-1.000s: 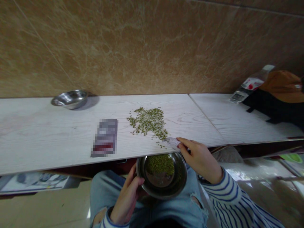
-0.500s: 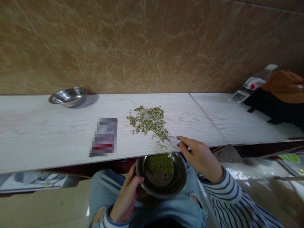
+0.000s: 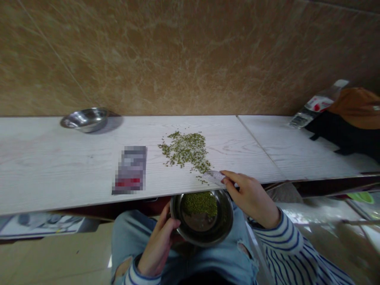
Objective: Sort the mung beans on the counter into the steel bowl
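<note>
Small green beans (image 3: 187,148), which look like mung beans, are scattered over the white tabletop (image 3: 243,158). My right hand (image 3: 249,194) pinches a clear, flat plastic piece (image 3: 213,177) with a rounded end. It rests by the near right edge of the scattered beans; its exact kind I cannot make out. Below the table edge, over my lap, my left hand (image 3: 162,237) grips the left rim of a steel bowl (image 3: 202,237). Inside that bowl lies a heap of the same green beans, mostly toward its far side.
Another steel bowl (image 3: 86,120) stands at the back left by the tiled wall. A blurred-out packet or card (image 3: 130,170) lies left of the beans. At the right are a clear bottle (image 3: 314,105), lying tilted, and a brown and black cloth item (image 3: 353,118).
The plastic piece has shifted slightly left along the near edge of the beans. My left hand and the bowl stay nearly in place.
</note>
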{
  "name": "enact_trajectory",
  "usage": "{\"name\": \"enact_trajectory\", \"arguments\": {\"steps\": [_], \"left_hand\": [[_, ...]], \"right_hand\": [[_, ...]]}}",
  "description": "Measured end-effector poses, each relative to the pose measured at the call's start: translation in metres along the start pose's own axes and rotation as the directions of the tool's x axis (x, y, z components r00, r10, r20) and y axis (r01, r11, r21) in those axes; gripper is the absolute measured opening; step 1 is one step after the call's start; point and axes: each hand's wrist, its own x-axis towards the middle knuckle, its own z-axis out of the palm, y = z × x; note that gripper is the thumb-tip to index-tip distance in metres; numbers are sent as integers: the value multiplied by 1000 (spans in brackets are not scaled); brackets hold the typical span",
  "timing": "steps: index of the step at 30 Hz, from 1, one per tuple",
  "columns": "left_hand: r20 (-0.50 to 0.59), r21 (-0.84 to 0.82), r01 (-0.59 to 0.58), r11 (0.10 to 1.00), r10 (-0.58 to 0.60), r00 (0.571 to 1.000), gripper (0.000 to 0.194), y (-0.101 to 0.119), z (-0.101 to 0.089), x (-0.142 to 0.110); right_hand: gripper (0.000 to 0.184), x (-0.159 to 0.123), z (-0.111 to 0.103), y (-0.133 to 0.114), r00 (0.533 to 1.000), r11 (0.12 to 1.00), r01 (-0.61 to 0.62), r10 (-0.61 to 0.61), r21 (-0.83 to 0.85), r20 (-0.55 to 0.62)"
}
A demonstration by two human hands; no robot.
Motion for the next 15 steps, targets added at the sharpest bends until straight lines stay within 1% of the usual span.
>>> {"name": "enact_trajectory", "arguments": {"steps": [4, 8, 15], "left_hand": [[9, 7, 0, 1000, 0, 1000, 66, 1, 1, -1], [-10, -3, 13, 1000, -13, 1000, 67, 2, 0, -1], [-17, -8, -1, 1000, 0, 1000, 66, 3, 1, -1]], "right_hand": [[34, 3, 2, -2, 1000, 1000, -3, 3, -17, 5], [35, 6, 4, -2, 1000, 999, 1, -1, -39, -13], [34, 5, 1, 3, 999, 999, -5, 3, -44, -46]]}}
